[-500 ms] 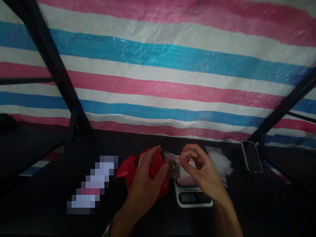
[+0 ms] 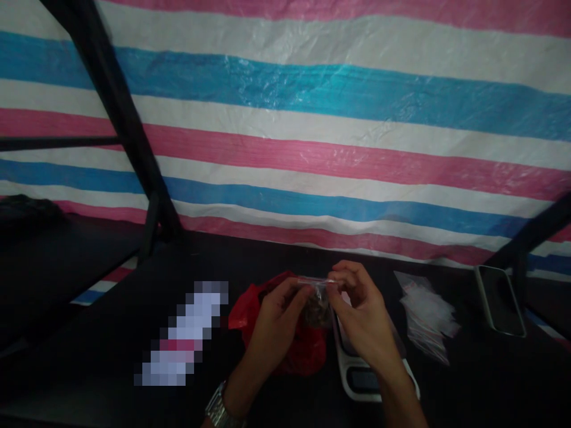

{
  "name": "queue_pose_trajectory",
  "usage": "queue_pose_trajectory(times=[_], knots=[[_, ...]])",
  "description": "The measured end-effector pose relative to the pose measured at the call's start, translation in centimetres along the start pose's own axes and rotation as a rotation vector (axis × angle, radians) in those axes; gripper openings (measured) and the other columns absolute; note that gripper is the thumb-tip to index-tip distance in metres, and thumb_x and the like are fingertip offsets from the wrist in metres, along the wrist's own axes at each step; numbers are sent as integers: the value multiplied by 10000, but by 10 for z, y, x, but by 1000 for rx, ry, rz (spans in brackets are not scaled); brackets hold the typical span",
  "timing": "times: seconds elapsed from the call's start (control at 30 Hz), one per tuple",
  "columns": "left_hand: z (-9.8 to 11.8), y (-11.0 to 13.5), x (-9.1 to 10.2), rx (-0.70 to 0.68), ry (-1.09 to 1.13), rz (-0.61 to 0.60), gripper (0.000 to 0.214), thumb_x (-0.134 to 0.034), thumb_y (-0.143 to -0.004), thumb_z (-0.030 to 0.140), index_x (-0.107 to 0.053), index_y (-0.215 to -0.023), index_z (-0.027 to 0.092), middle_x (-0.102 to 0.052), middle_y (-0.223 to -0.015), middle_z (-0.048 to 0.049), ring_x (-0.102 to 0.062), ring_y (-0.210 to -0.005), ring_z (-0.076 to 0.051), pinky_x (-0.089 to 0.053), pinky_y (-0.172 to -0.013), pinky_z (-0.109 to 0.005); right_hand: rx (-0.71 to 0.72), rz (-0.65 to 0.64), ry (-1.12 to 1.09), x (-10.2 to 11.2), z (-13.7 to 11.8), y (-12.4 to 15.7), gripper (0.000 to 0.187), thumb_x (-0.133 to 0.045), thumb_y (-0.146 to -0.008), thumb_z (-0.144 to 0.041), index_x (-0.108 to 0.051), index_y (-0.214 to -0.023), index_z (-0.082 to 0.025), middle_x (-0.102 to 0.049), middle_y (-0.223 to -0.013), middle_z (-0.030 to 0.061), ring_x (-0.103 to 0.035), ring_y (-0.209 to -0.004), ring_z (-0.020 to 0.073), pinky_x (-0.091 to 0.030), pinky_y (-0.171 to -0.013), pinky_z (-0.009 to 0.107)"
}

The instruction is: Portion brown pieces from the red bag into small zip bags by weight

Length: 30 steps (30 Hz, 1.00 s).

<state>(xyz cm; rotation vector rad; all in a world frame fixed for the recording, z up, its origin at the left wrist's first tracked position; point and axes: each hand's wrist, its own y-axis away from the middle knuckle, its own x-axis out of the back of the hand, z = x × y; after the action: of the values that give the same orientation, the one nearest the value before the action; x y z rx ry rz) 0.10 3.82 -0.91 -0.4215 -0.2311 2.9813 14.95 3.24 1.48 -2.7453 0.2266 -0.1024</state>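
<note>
Both my hands hold a small clear zip bag (image 2: 317,300) with dark brownish contents, above the dark table. My left hand (image 2: 275,321) pinches the bag's top edge from the left, fingers closed. From the right, my right hand (image 2: 361,315) pinches the same top edge between thumb and fingertips. Behind and below my left hand lies a red plastic bag (image 2: 250,309). A white digital scale (image 2: 357,368) sits under my right hand, mostly hidden by it.
A pile of empty clear zip bags (image 2: 426,315) lies right of the scale. A phone (image 2: 499,300) lies at the far right by a black frame post. A blurred-out white object (image 2: 182,336) lies on the left. A striped tarp (image 2: 312,131) hangs behind.
My left hand has closed onto the bag's top edge, so both hands now pinch it. The view has shifted, with the scale, bags and phone now further right and lower.
</note>
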Motion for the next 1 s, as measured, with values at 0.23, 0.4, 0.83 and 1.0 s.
queue_pose_trajectory(times=[0.23,0.4,0.83,1.0], knots=[[0,2,4,-8,-16,49,227,-736,-888,417,-793,-918,199,-824,-888,-24,-752,-844,-180,-594,-751,-242,22,-15,9,-8,-1,2,294,-729,-881,-315,-595,-1136,-259,-669,-837,-29,-611,-751,159,-493,-715,280],[-4,6,8,-18,-68,48,249,-712,-912,415,-813,-972,196,-839,-980,-45,-767,-920,-201,-594,-835,-269,49,-17,16,-14,1,3,246,-715,-880,-287,-585,-1087,-265,-663,-830,-34,-603,-751,156,-493,-720,270],[-6,13,10,-53,-64,132,263,-723,-904,442,-824,-963,205,-849,-997,-65,-790,-919,-231,-631,-830,-309,18,-151,1,-20,-1,5,312,-727,-896,-298,-603,-1181,-277,-688,-891,-18,-666,-807,170,-537,-744,278],[-8,13,11,-57,-47,137,241,-728,-905,423,-816,-929,200,-847,-972,-64,-793,-902,-216,-627,-813,-279,8,-147,7,-23,1,6,266,-741,-868,-272,-622,-1106,-270,-699,-880,-18,-660,-788,164,-533,-718,262]])
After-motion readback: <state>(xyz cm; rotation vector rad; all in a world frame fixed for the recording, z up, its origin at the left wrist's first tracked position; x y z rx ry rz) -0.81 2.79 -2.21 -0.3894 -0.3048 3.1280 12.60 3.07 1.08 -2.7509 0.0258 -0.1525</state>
